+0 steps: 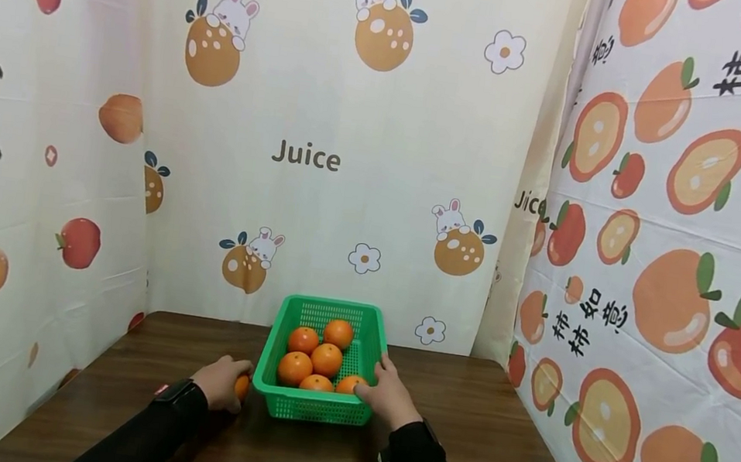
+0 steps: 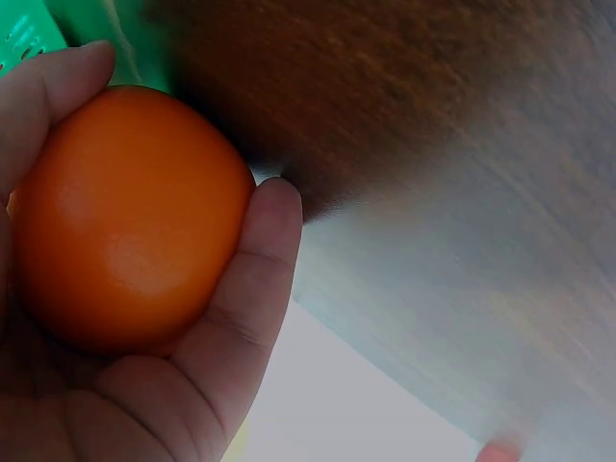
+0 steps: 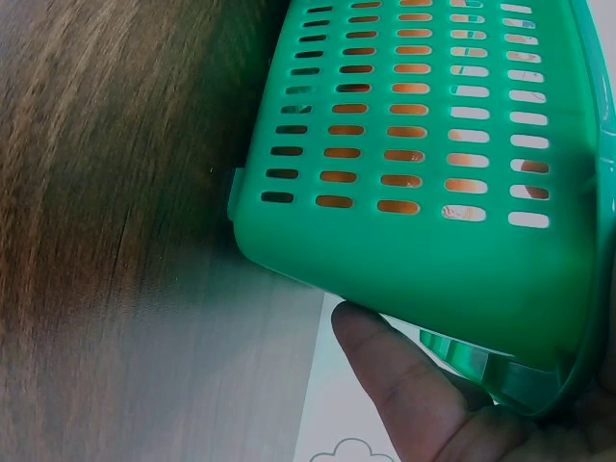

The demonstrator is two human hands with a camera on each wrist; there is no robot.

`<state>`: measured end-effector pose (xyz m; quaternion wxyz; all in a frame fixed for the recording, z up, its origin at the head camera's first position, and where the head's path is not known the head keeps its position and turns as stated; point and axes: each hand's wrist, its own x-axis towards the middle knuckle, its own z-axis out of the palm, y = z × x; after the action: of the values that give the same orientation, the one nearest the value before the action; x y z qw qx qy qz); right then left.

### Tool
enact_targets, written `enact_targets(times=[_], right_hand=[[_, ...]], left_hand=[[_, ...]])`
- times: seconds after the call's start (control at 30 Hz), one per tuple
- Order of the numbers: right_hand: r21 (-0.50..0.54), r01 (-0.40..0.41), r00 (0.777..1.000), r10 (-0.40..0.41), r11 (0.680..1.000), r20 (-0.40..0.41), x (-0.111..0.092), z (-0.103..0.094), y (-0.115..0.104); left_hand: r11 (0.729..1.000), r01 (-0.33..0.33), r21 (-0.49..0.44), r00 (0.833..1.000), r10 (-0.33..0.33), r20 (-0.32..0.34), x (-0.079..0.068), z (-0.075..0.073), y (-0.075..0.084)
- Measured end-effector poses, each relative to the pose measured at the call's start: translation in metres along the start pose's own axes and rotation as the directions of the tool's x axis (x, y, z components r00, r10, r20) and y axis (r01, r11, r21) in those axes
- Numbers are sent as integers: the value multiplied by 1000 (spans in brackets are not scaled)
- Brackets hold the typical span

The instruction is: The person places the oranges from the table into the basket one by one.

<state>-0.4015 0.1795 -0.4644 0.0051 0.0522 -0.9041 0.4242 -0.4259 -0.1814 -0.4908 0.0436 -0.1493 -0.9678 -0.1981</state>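
A green plastic basket (image 1: 319, 410) stands on the table with several oranges (image 1: 326, 359) in it. Just left of the basket, my left hand (image 1: 222, 383) holds another orange (image 2: 135, 221), with fingers and thumb curled round its sides. My right hand (image 1: 393, 399) grips the basket's right side near its front corner, the thumb over the rim by the nearest orange. In the right wrist view, a finger (image 3: 395, 371) lies along the outside of the slotted basket wall (image 3: 423, 250); the rest of that hand is partly cut off at the frame's edge.
The dark wood-grain table (image 1: 477, 432) runs back to a cream curtain (image 1: 373, 208) with printed rabbits and fruit. Printed curtains (image 1: 667, 223) also enclose the left and right sides. The basket sits near the table's far edge.
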Motion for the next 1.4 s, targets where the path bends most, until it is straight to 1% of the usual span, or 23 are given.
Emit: enact_targets(times=[0.13,0.2,0.4,0.5,0.6,0.73,0.9,0.97,1.13,1.2,1.27,1.4], right_hand=[[-1,-6,1000,6,1000,1,1,0,-1],[-3,-4,1000,4,1000,2,2,0,-2],[-1,3,1000,-3,1000,-3,0,-1,-3],[3,7,1000,-7,1000,2,-2,-2,-3],[8,15,1000,-15,1000,5,-3,-1,-3],[7,11,1000,-11,1000,6,-3,-2,-3],[-2,11,1000,-11,1000,7,-2,-3,-2],[-1,16,1000,-16,1000,10,-2,-3,-1],[0,16,1000,-16,1000,14,-3,-2,1],[0,13,1000,-13,1000,12,-2,-2,1],[2,7,1000,-7,1000,12,-1,-2,0],[10,10,1000,-10,1000,10,-2,-2,-1]], left_hand=[[1000,-11,12,1000,11,-12,0,-1,-1],[1000,-7,14,1000,7,-8,0,-2,-1],[1000,5,7,999,-5,54,1,-3,-4],[1000,11,9,997,-11,71,1,-2,-7],[1000,3,10,998,-4,68,2,-1,-10],[1000,-14,-8,999,14,51,5,-5,-10],[999,-31,-17,999,31,27,11,-9,-10],[999,-37,-9,999,38,15,11,-11,-9],[999,-50,-10,998,50,42,0,-31,8],[999,-48,-19,997,49,62,0,-38,11],[999,-45,-11,997,46,61,4,-39,9],[999,-30,13,999,30,31,15,-36,1]])
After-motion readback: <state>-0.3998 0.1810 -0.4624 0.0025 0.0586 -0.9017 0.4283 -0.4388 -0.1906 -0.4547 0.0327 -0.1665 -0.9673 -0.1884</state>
